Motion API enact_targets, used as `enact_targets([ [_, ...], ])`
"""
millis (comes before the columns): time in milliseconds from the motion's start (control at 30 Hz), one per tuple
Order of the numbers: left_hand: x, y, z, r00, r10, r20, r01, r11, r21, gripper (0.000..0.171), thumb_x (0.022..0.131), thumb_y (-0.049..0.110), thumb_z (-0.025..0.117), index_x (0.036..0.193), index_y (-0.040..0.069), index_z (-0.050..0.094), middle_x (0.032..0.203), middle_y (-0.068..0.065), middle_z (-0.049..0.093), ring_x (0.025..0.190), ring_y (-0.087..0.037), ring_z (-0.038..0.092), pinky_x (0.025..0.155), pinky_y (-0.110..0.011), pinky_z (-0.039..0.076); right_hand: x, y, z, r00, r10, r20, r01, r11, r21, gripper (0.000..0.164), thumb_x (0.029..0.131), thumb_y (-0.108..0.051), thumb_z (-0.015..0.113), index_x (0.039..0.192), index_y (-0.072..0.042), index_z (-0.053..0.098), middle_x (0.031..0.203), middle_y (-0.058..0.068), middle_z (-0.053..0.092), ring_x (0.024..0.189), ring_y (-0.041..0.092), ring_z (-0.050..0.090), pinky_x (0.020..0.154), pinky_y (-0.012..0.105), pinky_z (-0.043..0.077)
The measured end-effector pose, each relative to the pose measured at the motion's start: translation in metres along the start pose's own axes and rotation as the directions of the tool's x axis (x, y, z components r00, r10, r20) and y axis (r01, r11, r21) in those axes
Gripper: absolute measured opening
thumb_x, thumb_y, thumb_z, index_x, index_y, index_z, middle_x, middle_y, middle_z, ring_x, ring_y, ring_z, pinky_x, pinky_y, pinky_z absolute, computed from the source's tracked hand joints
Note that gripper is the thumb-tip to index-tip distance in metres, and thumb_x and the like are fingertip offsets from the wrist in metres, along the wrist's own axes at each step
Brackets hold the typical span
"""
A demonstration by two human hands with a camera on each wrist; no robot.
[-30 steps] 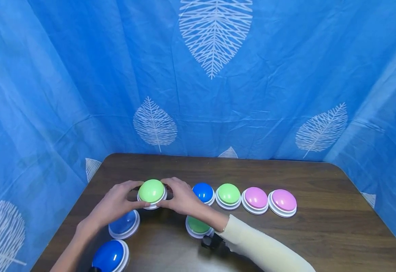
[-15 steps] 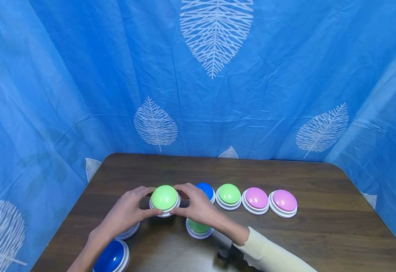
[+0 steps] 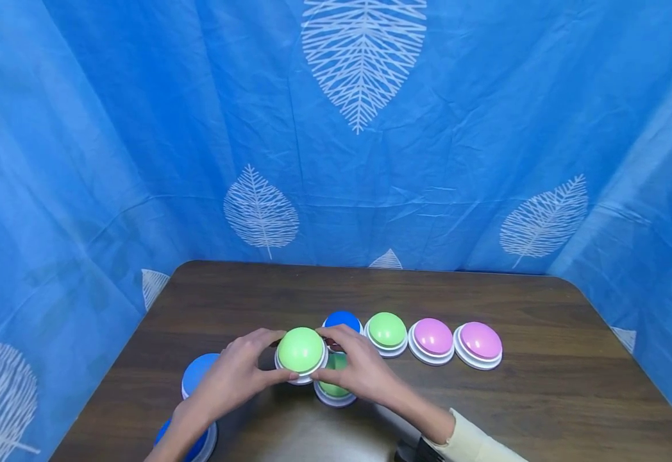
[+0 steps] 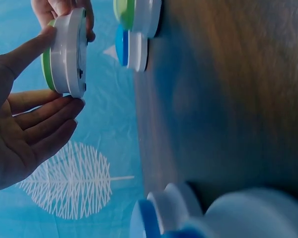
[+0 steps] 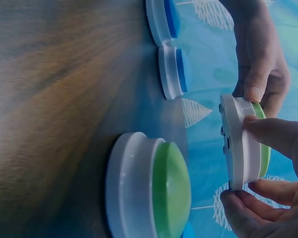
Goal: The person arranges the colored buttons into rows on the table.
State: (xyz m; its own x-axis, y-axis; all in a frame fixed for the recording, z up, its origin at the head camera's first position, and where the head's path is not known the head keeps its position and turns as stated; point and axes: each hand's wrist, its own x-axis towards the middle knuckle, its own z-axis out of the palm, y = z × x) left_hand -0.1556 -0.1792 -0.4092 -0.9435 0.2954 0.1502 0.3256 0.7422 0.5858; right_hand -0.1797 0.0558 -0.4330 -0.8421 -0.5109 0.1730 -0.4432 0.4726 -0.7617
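The left hand (image 3: 240, 372) and right hand (image 3: 363, 367) together pinch a light-green, white-based plastic dome button (image 3: 300, 350), raised just left of the standing green-domed, white-based button (image 3: 331, 389). Carrying seems the step in hand; lowering calls for a level base clearing that landmark.

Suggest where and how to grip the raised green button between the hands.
Pinch the green button by its white base, from left and right together, I'd judge. The glossy dome curves away and likely offers little purchase; the base has a steep side wall. The left hand and right hand pinch there, the button roughly level.
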Motion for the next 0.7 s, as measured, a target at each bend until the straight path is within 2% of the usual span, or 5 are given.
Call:
enact_targets([
  [133, 0.0, 0.006, 0.007, 1.0, 0.004, -0.001, -0.004, 1.0, -0.007, 0.065, 0.071, 0.044, 0.087, 0.125, 0.014, 0.067, 0.114, 0.002, 0.067, 0.106, -0.025, 0.065, 0.087, -0.049, 0.054, -0.01, 0.003, -0.003, 1.0, 0.011, -0.013, -0.01, 1.0, 0.027, 0.064, 0.079, -0.031, 0.086, 0.133, -0.01, 0.06, 0.125, 0.002, 0.059, 0.112, 0.022, 0.06, 0.094, 0.038, 0.052],
  [433, 0.002, 0.015, 0.016, 0.997, 0.063, 0.038, -0.062, 0.998, -0.033, 0.064, 0.076, 0.048, 0.083, 0.126, 0.012, 0.066, 0.116, -0.001, 0.067, 0.107, -0.025, 0.065, 0.086, -0.05, 0.054, -0.027, 0.008, -0.011, 0.998, -0.012, -0.069, 0.011, 1.0, -0.025, 0.063, 0.077, -0.024, 0.087, 0.132, -0.011, 0.06, 0.123, -0.001, 0.06, 0.111, 0.018, 0.059, 0.093, 0.034, 0.052],
  [700, 0.007, 0.024, 0.026, 0.992, 0.098, 0.076, -0.1, 0.995, 0.013, 0.065, 0.077, 0.05, 0.081, 0.126, 0.011, 0.065, 0.118, -0.003, 0.068, 0.106, -0.022, 0.065, 0.085, -0.047, 0.055, -0.041, 0.014, -0.016, 0.994, 0.036, -0.102, -0.037, 0.999, -0.014, 0.062, 0.077, -0.024, 0.087, 0.132, -0.011, 0.06, 0.123, 0.001, 0.06, 0.11, 0.019, 0.062, 0.092, 0.037, 0.053],
])
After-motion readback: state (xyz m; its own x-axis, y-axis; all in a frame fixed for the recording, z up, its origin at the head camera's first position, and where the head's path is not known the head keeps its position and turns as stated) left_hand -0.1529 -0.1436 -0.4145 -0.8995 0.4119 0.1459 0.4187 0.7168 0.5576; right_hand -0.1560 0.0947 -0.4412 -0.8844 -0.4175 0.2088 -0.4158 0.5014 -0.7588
